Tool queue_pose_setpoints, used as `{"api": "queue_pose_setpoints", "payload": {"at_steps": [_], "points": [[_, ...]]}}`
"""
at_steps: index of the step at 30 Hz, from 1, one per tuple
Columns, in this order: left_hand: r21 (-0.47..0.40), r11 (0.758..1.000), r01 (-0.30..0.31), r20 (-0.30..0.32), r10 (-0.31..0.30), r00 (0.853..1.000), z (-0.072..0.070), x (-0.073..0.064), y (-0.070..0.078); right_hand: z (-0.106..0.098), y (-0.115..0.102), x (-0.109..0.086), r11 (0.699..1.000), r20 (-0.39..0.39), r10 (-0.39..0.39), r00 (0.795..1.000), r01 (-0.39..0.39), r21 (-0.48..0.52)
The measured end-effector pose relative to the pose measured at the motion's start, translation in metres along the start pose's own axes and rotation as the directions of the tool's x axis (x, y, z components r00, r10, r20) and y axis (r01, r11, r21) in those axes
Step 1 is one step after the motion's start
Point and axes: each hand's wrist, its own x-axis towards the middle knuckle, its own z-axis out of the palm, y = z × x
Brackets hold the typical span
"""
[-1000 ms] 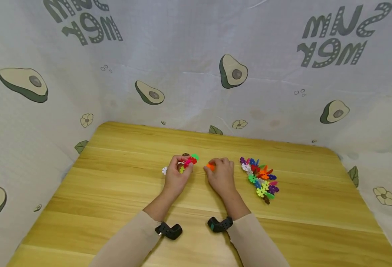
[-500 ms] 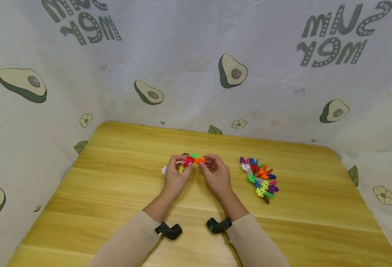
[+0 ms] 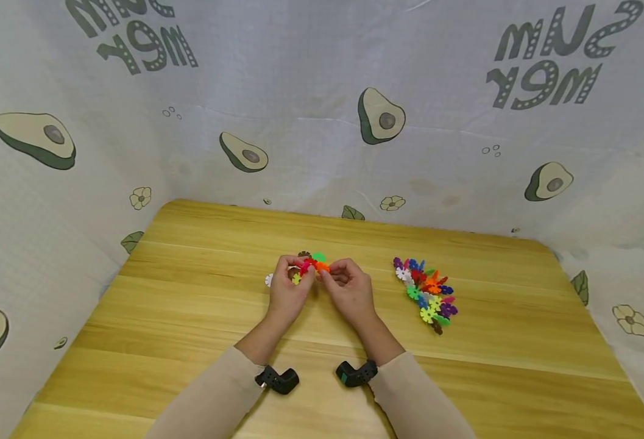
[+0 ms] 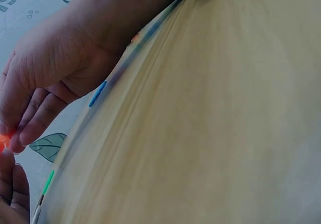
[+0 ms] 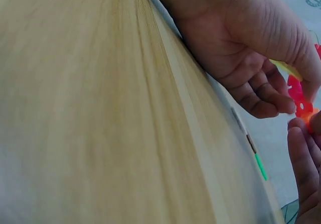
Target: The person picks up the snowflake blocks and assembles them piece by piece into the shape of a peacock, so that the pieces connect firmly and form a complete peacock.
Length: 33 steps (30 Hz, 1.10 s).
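Observation:
Near the middle of the table, my left hand (image 3: pixel 289 296) pinches a small chain of joined plastic snowflake discs. A pink disc (image 5: pixel 295 89) and a yellow disc (image 5: pixel 287 69) show beside its fingers in the right wrist view. My right hand (image 3: pixel 353 295) pinches an orange snowflake disc (image 3: pixel 323 267) between thumb and fingers. It meets the red and pink end of the chain; whether it is slotted in cannot be told. Behind the hands lie a green disc (image 3: pixel 318 256) and a brown disc (image 3: pixel 304 253), and a white disc (image 3: pixel 269 280) lies left of the left hand.
To the right of the hands, a curved cluster of multicoloured snowflake discs (image 3: pixel 424 292) rests on the wooden table (image 3: pixel 201 317). A printed cloth (image 3: pixel 311 183) hangs behind the table and along its sides. Black wrist cameras (image 3: pixel 279 380) sit on both wrists.
My right hand has moved left with the orange disc, from apart to up against the chain of discs. The left hand has stayed nearly in place with its hold.

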Motion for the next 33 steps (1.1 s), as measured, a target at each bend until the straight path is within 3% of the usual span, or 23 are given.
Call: {"api": "queue_pose_setpoints", "payload": {"at_steps": [10, 17, 25, 27, 30, 33], "points": [[0.050, 0.998, -0.023, 0.037, 0.021, 0.999, 0.000, -0.001, 0.000, 0.001, 0.001, 0.000, 0.999, -0.025, -0.050, 0.998, 0.050, -0.002], [0.009, 0.998, 0.066, 0.167, -0.067, 0.984, -0.004, -0.001, -0.001, -0.002, 0.005, -0.001, 0.992, -0.104, -0.116, 0.988, 0.110, -0.062], [-0.007, 0.991, 0.131, 0.146, -0.129, 0.981, -0.004, 0.001, 0.001, -0.013, 0.002, -0.011, 0.988, -0.062, -0.148, 0.987, 0.145, -0.055], [-0.011, 0.991, 0.137, 0.135, -0.134, 0.982, -0.004, 0.001, 0.003, -0.017, -0.001, -0.014, 0.983, -0.084, -0.154, 0.984, 0.145, -0.111], [-0.032, 0.987, 0.159, 0.117, -0.154, 0.981, -0.004, 0.001, 0.003, -0.031, -0.009, -0.015, 0.950, -0.172, -0.187, 0.967, 0.133, -0.284], [-0.059, 0.980, 0.189, 0.115, -0.181, 0.977, -0.004, 0.001, 0.003, -0.060, -0.020, -0.013, 0.872, -0.271, -0.124, 0.954, -0.026, -0.488]]}}
